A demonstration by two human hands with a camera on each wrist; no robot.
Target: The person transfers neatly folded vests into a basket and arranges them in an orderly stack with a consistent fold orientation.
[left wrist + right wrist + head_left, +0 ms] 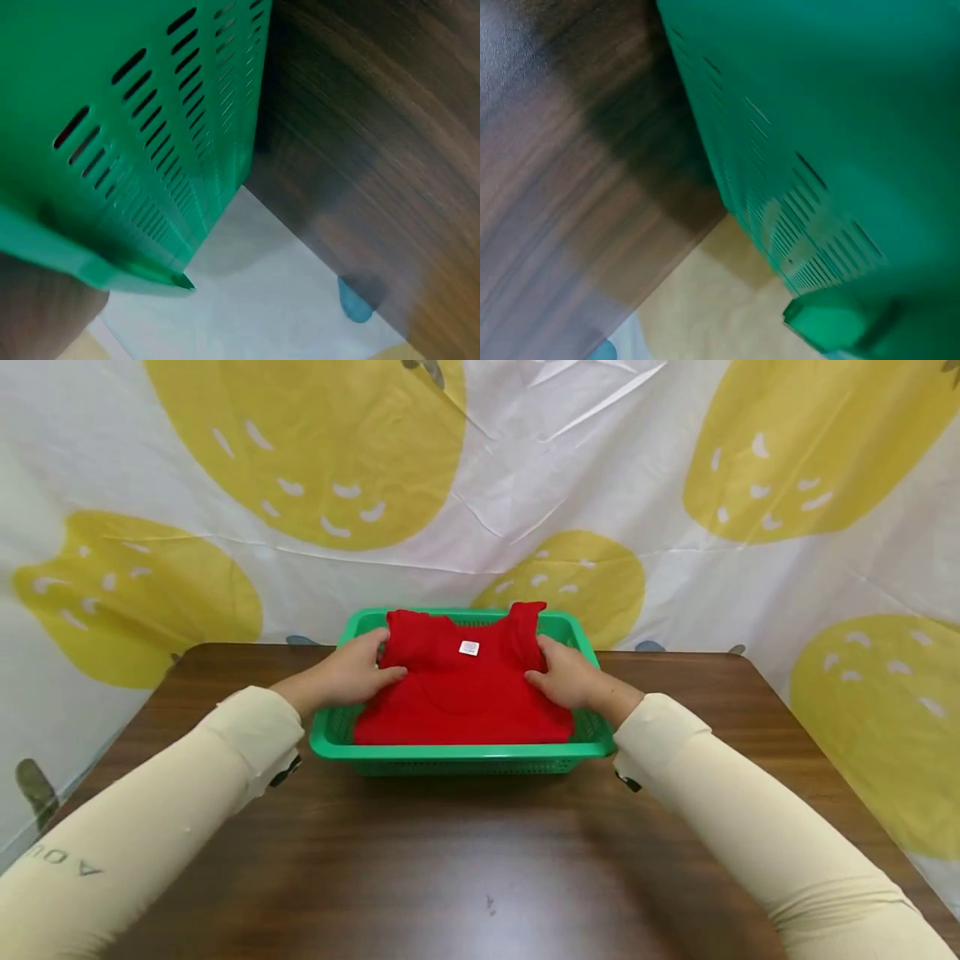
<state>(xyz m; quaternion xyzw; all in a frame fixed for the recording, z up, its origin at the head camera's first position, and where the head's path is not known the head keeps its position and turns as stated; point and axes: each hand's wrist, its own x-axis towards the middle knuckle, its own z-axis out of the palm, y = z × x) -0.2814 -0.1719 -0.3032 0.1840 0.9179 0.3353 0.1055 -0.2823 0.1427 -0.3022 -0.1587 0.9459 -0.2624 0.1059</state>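
A red shirt (468, 702) with a small white label (468, 647) at its neckline lies folded in a green plastic basket (480, 752). Its upper part stands up a little above the basket's far rim. My left hand (351, 670) holds the shirt's left edge, thumb on top. At the opposite edge, my right hand (566, 672) grips the red cloth the same way. Both hands reach in over the basket's short sides. The left wrist view shows the slotted basket wall (97, 45) and a dark part of the hand (37, 315). In the right wrist view, the basket hides the fingers.
The basket stands on a dark brown wooden table (480, 860), near its far edge. Behind the table hangs a white cloth (525, 468) printed with large yellow fruit shapes.
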